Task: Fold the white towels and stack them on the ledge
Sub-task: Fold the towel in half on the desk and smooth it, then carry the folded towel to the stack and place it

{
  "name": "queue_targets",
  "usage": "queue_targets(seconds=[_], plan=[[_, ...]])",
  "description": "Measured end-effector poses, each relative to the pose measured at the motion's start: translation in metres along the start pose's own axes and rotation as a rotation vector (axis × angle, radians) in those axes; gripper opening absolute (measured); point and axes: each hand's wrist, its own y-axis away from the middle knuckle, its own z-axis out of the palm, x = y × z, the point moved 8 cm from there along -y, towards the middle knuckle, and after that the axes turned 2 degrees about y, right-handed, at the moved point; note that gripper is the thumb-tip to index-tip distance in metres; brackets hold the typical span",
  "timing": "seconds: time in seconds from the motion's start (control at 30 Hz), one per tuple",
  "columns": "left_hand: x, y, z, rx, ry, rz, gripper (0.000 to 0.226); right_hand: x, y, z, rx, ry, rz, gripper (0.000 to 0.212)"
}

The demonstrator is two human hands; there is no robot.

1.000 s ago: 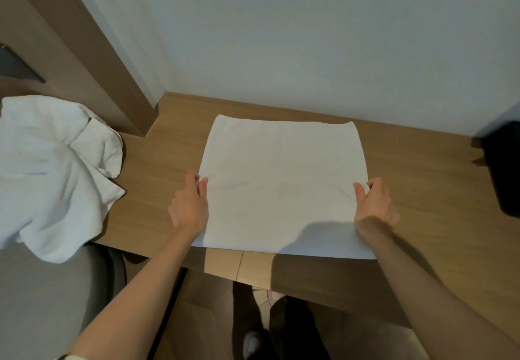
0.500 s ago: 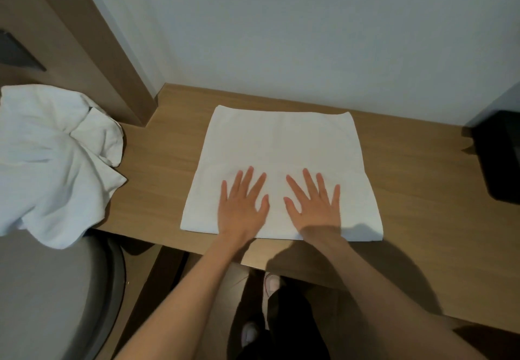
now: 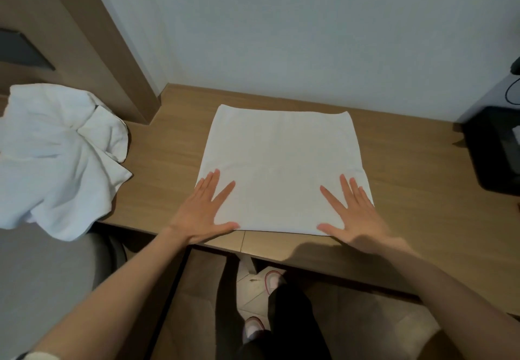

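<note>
Towel: a flat, folded white cloth towel (image 3: 281, 168) lies on the light-brown wooden bench (image 3: 408, 162), about midway along its length.
Towel's place: its near edge runs along the front edge of the bench, and its far edge stops a little short of the back edge, where the pale wall (image 3: 281, 36) rises.
Towel's direction: it looks close to square, so no long axis can be told. Its sides run parallel to the bench's edges, and a faint crease crosses it from left to right near the middle.
Left hand: the left hand (image 3: 202, 213) lies flat on the towel's near left corner, with part of the palm over the bare bench beside it.
Left fingers: the fingers (image 3: 209, 184) are straight and spread, pointing toward the wall and slightly inward. The thumb lies along the near edge.
Right hand: the right hand (image 3: 357, 219) lies flat on the near right corner.
Right fingers: its fingers (image 3: 347, 188) are straight and spread, angled a little inward, with the thumb stretched along the near edge.
Other towel: a crumpled white towel heap (image 3: 56, 157) lies well apart, past the bench's left end, on a grey rounded surface (image 3: 42, 275).
Right end: a black box-like object (image 3: 495, 151) stands at the bench's right end. What it is cannot be told.
Below: white shoes (image 3: 274, 279) show on the floor under the front edge.
</note>
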Motion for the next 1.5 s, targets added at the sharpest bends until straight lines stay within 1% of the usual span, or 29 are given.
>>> queue_targets(seconds=[0.07,0.1,0.2,0.33,0.43,0.47,0.53,0.63,0.67,0.73,0.8,0.83,0.87,0.93,1.03,1.1,1.17,1.3,1.4,1.5], plan=[[-0.004,0.011,0.001,-0.010,-0.056,0.110,0.094,-0.001,0.010,0.001,-0.009,0.015,-0.051,0.092],[-0.005,0.016,0.002,-0.002,-0.067,0.134,0.090,-0.002,0.014,0.003,-0.008,0.026,-0.061,0.095],[-0.006,0.027,0.005,0.028,-0.025,0.118,0.081,-0.005,0.022,0.006,-0.031,0.010,-0.056,0.098],[-0.003,0.036,-0.002,0.060,-0.031,0.104,0.086,-0.002,0.030,-0.002,-0.068,0.020,-0.039,0.105],[-0.002,0.043,-0.011,0.042,0.027,0.076,0.102,-0.005,0.037,-0.007,-0.038,0.012,0.000,0.105],[-0.002,0.046,-0.015,0.043,0.075,0.075,0.103,-0.006,0.040,-0.009,-0.013,0.002,0.016,0.103],[-0.007,0.051,-0.026,0.072,0.195,0.063,0.092,-0.005,0.048,-0.015,0.050,-0.044,0.041,0.093],[-0.020,0.057,-0.043,0.150,0.312,0.000,0.068,0.006,0.063,-0.031,0.213,-0.138,0.104,0.058],[-0.023,0.060,-0.050,0.187,0.349,-0.006,0.059,0.010,0.068,-0.039,0.294,-0.210,0.150,0.046],[-0.025,0.066,-0.069,0.296,0.442,-0.002,0.041,0.022,0.080,-0.053,0.466,-0.457,0.293,0.031],[-0.027,0.071,-0.090,0.407,0.563,-0.025,0.025,0.032,0.088,-0.065,0.598,-0.726,0.411,0.024],[-0.030,0.071,-0.099,0.466,0.643,-0.063,0.018,0.035,0.089,-0.071,0.652,-0.863,0.445,0.023],[-0.034,0.071,-0.107,0.526,0.731,-0.118,0.016,0.037,0.088,-0.077,0.700,-0.984,0.474,0.022],[-0.040,0.065,-0.115,0.603,0.883,-0.234,0.023,0.039,0.083,-0.087,0.752,-1.122,0.535,0.026],[-0.041,0.048,-0.119,0.643,1.015,-0.305,0.037,0.037,0.070,-0.097,0.759,-1.173,0.571,0.036],[-0.042,0.033,-0.119,0.651,1.035,-0.319,0.038,0.041,0.060,-0.098,0.751,-1.154,0.585,0.039],[-0.043,0.014,-0.117,0.621,1.008,-0.325,0.035,0.046,0.049,-0.094,0.732,-1.120,0.614,0.038],[-0.052,-0.031,-0.105,0.478,0.877,-0.354,0.034,0.056,0.020,-0.076,0.646,-1.034,0.701,0.031],[-0.059,-0.061,-0.098,0.442,0.856,-0.376,0.030,0.065,-0.003,-0.065,0.585,-0.976,0.720,0.026],[-0.062,-0.083,-0.083,0.398,0.846,-0.446,0.030,0.074,-0.023,-0.055,0.488,-0.900,0.768,0.029]])
